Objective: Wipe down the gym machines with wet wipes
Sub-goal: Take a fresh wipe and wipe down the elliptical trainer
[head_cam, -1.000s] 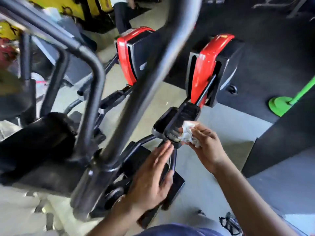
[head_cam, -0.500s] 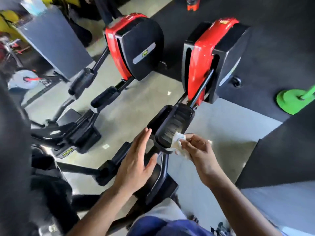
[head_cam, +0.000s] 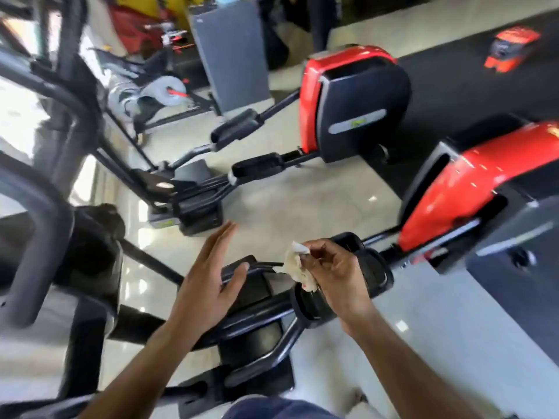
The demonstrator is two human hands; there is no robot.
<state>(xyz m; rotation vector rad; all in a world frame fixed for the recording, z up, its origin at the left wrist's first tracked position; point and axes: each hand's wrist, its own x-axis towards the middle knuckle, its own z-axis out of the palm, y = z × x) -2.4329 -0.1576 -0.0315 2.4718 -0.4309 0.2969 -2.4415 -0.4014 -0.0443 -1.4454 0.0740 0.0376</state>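
A crumpled white wet wipe [head_cam: 298, 267] is pinched in my right hand [head_cam: 335, 276], held just above the black foot pedal [head_cam: 373, 272] of the near red-and-black elliptical machine [head_cam: 472, 186]. My left hand [head_cam: 208, 282] hovers flat with straight fingers over the machine's black frame bars [head_cam: 260, 325], holding nothing. The pedal is partly hidden behind my right hand.
A second red-and-black elliptical [head_cam: 354, 104] stands beyond, with its own black pedals [head_cam: 257, 166]. Thick dark handlebar tubes [head_cam: 39, 225] cross the left side. A grey panel [head_cam: 233, 49] stands at the back. Black floor matting [head_cam: 453, 77] lies at right; the glossy floor [head_cam: 302, 201] runs between machines.
The view has swung left and tilted. My right hand with the wipe has lifted off the pedal's edge and now sits over it. My left hand stays open.
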